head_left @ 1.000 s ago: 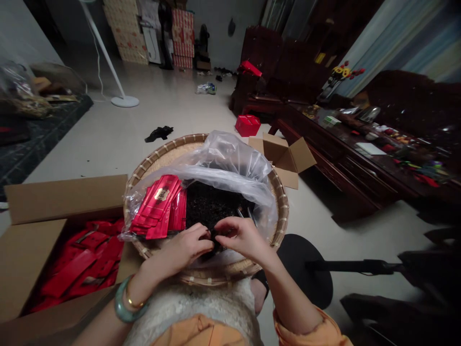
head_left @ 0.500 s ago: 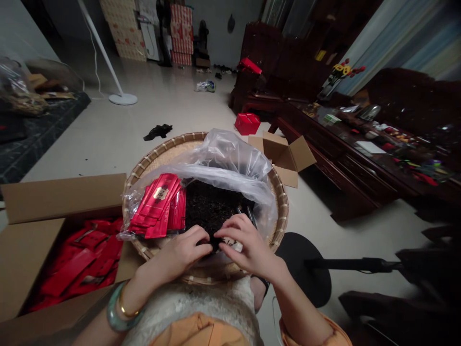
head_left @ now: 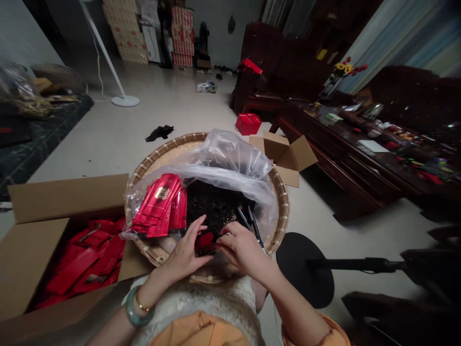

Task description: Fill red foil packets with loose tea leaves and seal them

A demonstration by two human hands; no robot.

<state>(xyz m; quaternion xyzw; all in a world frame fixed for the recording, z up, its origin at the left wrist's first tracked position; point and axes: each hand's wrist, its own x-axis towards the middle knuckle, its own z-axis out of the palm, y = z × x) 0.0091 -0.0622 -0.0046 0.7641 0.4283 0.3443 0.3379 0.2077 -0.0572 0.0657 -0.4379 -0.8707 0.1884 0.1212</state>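
Over the near side of a round woven bamboo tray on my lap, my left hand has its fingers spread and holds nothing. My right hand is curled, its fingertips at the right end of a small red packet, partly hidden between the hands. Dark loose tea leaves lie in a clear plastic bag behind the hands. A fanned stack of red packets rests left of the leaves. Beside my right hand is a dark two-armed tool like tongs.
An open cardboard box holding many red packets stands at left. Another open carton is behind the tray at right. A black round stand base is close on the right, and a long dark wooden table stands beyond.
My left hand has opened and drawn away to the left. A red packet now shows between the hands, the white patch by my right hand is out of sight, and the tongs-like tool is uncovered.
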